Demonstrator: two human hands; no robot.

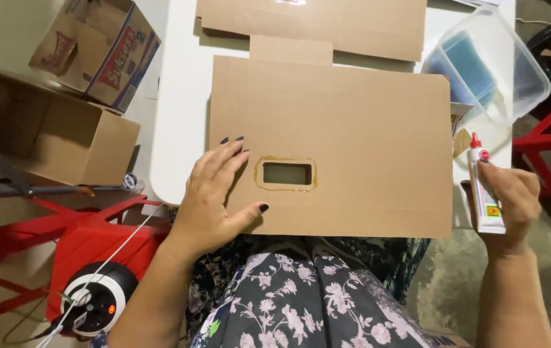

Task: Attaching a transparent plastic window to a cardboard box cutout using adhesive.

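A flat brown cardboard sheet (pixel 352 129) with a small rectangular window cut in it (pixel 286 173) lies on the white tabletop (pixel 182 96), its near edge hanging past the tabletop edge above a lap in dark floral cloth (pixel 314 296). A glossy yellowish line rings the window. The left hand (pixel 214 196) lies flat on the sheet just left of the window, fingers (pixel 227 154) spread wide and closed around nothing, the thumb pointing toward the window's lower corner. The right hand (pixel 510 196) hovers off the sheet's right edge, beyond the tabletop, with its fingers wrapped around a small white glue tube with a red nozzle (pixel 484 190) held upright; the tube's lower end is covered by the palm. Behind the sheet lies another brown cardboard piece (pixel 327 22), cut off by the top of the view. To the sheet's upper right sits a clear plastic tub (pixel 501 64) with blue contents, blurred through its wall. Left of the sheet, off the tabletop, stand open cardboard boxes (pixel 63 122) and a red metal frame (pixel 43 232), partly out of view.
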